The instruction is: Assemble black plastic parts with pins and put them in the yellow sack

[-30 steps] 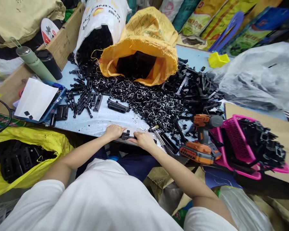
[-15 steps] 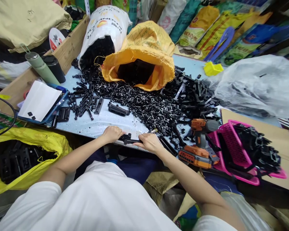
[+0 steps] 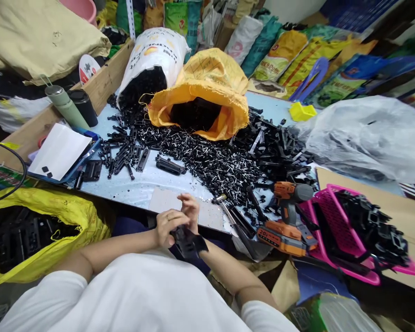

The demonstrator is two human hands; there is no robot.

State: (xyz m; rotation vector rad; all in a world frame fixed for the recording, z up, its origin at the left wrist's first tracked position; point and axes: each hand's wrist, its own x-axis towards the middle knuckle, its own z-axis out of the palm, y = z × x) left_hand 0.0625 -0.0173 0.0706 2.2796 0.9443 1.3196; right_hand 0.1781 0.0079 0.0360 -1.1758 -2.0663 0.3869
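My left hand [image 3: 166, 227] is closed round a black plastic part [image 3: 188, 243], held up off the table in front of my chest. My right hand [image 3: 190, 210] is raised just behind it, fingers curled against the same part. Both hands hover over the near edge of the light blue table [image 3: 134, 184]. A grey pad [image 3: 164, 200] lies on the table right beyond them. A big heap of small black screws [image 3: 221, 161] and black plastic parts [image 3: 280, 143] spreads across the middle of the table.
An orange cordless drill [image 3: 287, 216] lies right of my hands, beside a pink basket [image 3: 335, 226] of black parts. An open orange sack [image 3: 200, 108] and a white sack [image 3: 152, 60] lie at the back. A yellow bag [image 3: 38, 230] of parts sits at my left. Two flasks [image 3: 72, 108] stand at far left.
Both hands lifted the black part off the grey pad and drew it back toward my body. The camera tilted up slightly.
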